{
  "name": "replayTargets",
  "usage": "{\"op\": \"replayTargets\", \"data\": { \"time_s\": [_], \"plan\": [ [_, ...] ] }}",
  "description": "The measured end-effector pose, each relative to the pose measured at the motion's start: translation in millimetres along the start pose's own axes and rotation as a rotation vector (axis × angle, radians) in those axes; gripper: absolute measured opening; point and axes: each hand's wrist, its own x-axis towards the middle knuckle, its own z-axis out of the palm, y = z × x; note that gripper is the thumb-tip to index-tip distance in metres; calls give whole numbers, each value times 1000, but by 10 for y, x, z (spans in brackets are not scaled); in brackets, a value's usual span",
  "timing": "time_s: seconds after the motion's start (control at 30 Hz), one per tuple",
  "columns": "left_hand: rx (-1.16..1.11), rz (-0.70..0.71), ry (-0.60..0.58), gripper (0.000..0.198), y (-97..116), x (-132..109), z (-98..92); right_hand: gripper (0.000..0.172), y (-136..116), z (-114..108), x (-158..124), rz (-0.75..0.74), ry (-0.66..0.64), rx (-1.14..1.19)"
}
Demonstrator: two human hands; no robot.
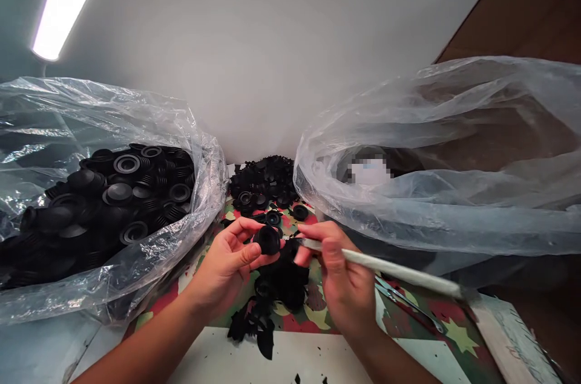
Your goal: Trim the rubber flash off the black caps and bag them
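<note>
"Lettering first: can you read any?"

"Faint marks run along the pale board (pixel 503 329) at lower right, too small to make out. Inside the right bag (pixel 408 233), a white patch (pixel 373 175) is pixelated, so whatever it bears is hidden."

"And the grips?"

"Left grip (pixel 229 263) pinches a round black part (pixel 269 240) between thumb and fingers, above the counter (pixel 318 316). Right grip (pixel 347 275) is closed around a tool (pixel 399 269); its pale handle slants down to the right, and its dark tip points at the part, near but apart."

"What's below?"

"Black scraps (pixel 284 281), on the counter's red-and-green star pattern and spilling onto a white sheet (pixel 295 351). A metal implement (pixel 411 305) lies just right of the right grip."

"Farther back?"

"A black heap (pixel 267 175) between the bags. The left bag (pixel 172 263), clear plastic, holds many more black parts (pixel 118 193)."
</note>
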Motion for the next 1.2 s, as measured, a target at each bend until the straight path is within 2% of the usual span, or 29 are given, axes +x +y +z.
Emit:
{"op": "replayTargets", "data": {
  "time_s": [0.1,0.23,0.47,0.73,1.0,1.2],
  "plan": [
    [35,27,50,39,-10,14,-1,15,-22,24,-71,-140,-53,-78],
    [78,56,85,42,-15,30,0,7,-7,59,-127,-128,-68,-4],
    [152,144,66,36,-54,43,-40,11,-43,53,-45,-207,-200,-177],
    [296,265,65,29,-88,49,-112,12,-39,52,-11,-281,-226,-272],
    [428,437,106,21,-97,26,-64,15,-31,86,-24,-370,-222,-369],
    [456,549,142,19,-94,-30,-8,17,70,152,-4,-482,3,-550]
  ]
}}
